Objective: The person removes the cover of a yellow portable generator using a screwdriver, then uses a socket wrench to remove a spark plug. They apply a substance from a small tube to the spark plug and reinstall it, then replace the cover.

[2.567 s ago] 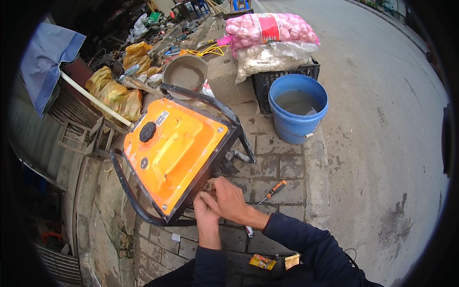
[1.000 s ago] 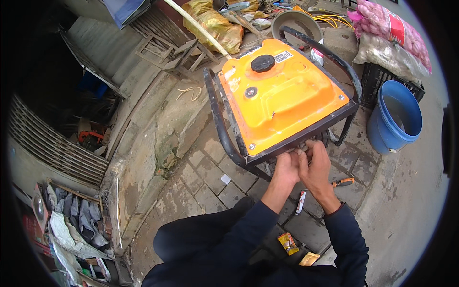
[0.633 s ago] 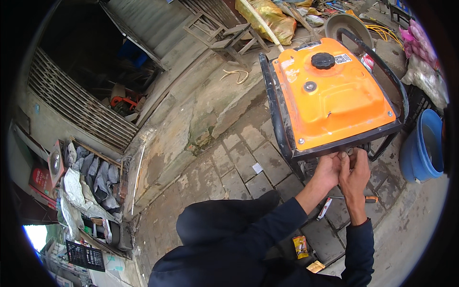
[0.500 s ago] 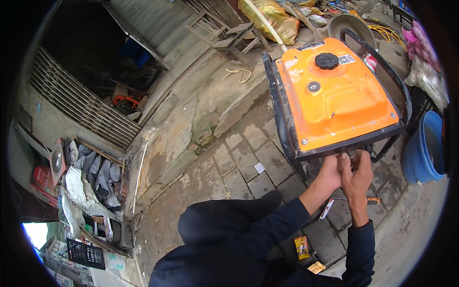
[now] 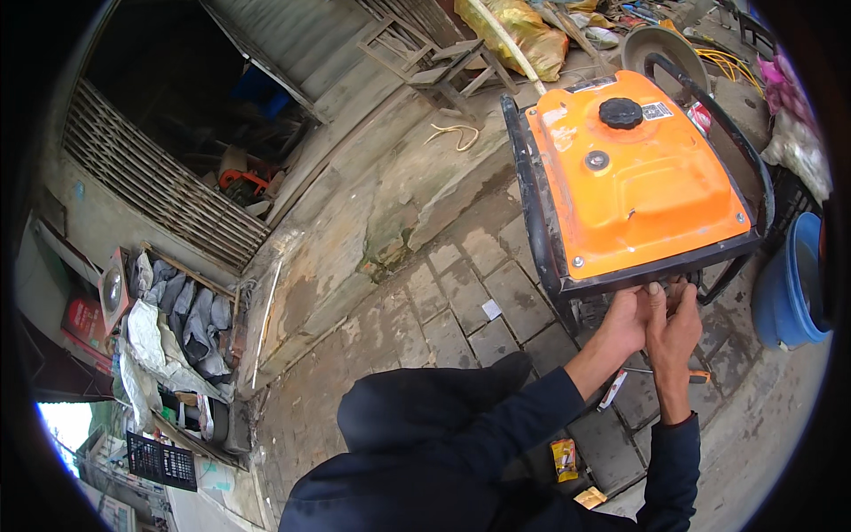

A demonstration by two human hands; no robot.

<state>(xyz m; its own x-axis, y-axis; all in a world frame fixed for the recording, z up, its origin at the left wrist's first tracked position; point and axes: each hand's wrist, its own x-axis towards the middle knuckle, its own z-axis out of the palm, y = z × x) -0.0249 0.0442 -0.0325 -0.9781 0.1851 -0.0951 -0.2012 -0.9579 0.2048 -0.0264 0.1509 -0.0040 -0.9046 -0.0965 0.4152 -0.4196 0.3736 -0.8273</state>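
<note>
A generator with an orange tank (image 5: pixel 634 213), black cap (image 5: pixel 620 113) and black tube frame (image 5: pixel 745 151) stands on the pavement at the right. My left hand (image 5: pixel 620 324) and my right hand (image 5: pixel 674 328) are together beneath the tank's front edge, fingers closed around a small part I cannot make out, largely hidden by fingers and frame. Below them lie a screwdriver with an orange handle (image 5: pixel 698 377), a white tube (image 5: pixel 610 391), a yellow packet (image 5: pixel 565 458) and a tan piece of packaging (image 5: pixel 590 497).
A blue bucket (image 5: pixel 784 293) and sacks (image 5: pixel 793 155) stand at the right. A concrete step (image 5: pixel 337 266) runs along the left, with a wooden chair (image 5: pixel 443 75), a metal lattice gate (image 5: pixel 160 168) and a heap of grey sheets (image 5: pixel 177 328). Yellow bags (image 5: pixel 523 35) lie behind the generator.
The view has swung left, so the generator and bucket appear further right and more of the shopfront shows. Both hands remain together under the tank edge, with only slight finger movement.
</note>
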